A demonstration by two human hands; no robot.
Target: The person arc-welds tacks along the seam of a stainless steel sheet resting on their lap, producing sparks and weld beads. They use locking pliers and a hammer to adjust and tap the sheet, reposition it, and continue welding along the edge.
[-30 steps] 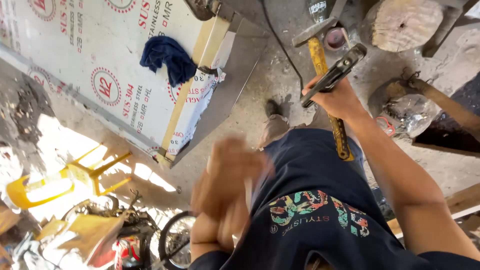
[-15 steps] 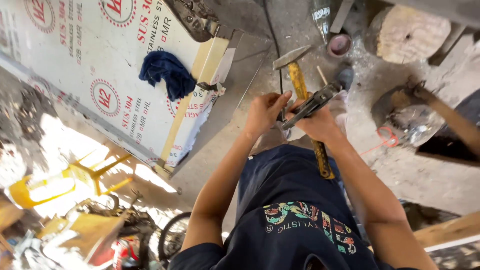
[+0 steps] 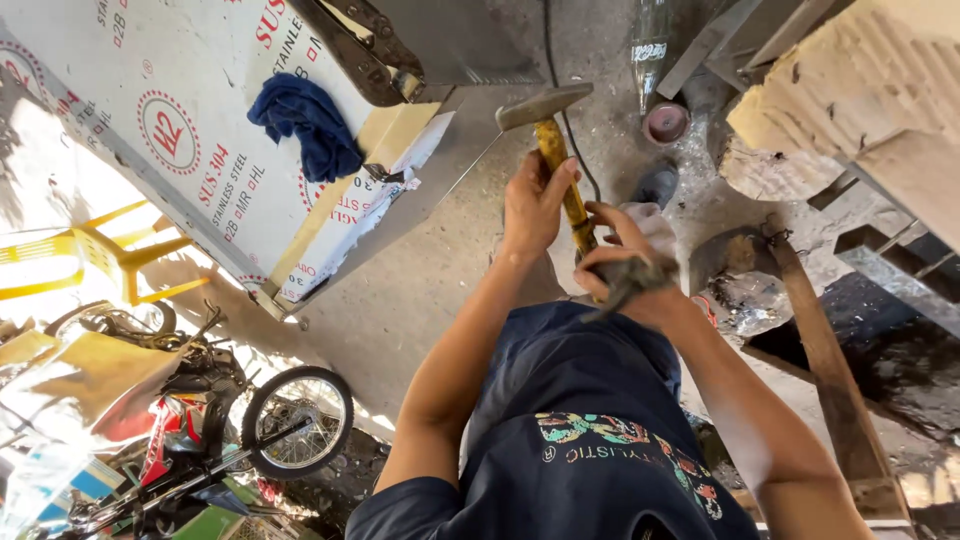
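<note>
Head view shows my left hand [image 3: 535, 205] wrapped around the yellow hammer [image 3: 553, 150] partway up its handle, thumb over the top, grasping it firmly with the steel head pointing away from me and a little to the left. My right hand [image 3: 630, 265] is clenched lower down, close against the handle, around a dark tool [image 3: 622, 285] that looks like metal, though motion blur keeps me from telling its shape or whether it touches the hammer. From here I judge the main risk is a slip: two hands crowd the same short stretch of handle, and the painted wood looks worn and smooth, so a twist could pinch a finger or drop the hammer onto the rough concrete floor [image 3: 420, 290] below. The blurred tool could also glance off and strike the left wrist. The hammer head is a blocky grey wedge, dull and scuffed; the handle is round, chipped yellow. A soft blue rag [image 3: 305, 125] lies crumpled on a flat steel sheet [image 3: 150, 90] with a printed protective film, well apart to the left. A rough-sawn wooden block [image 3: 860, 100], pale and fibrous, sits to the right, and a spoked wheel [image 3: 297, 422] stands at lower left.
</note>
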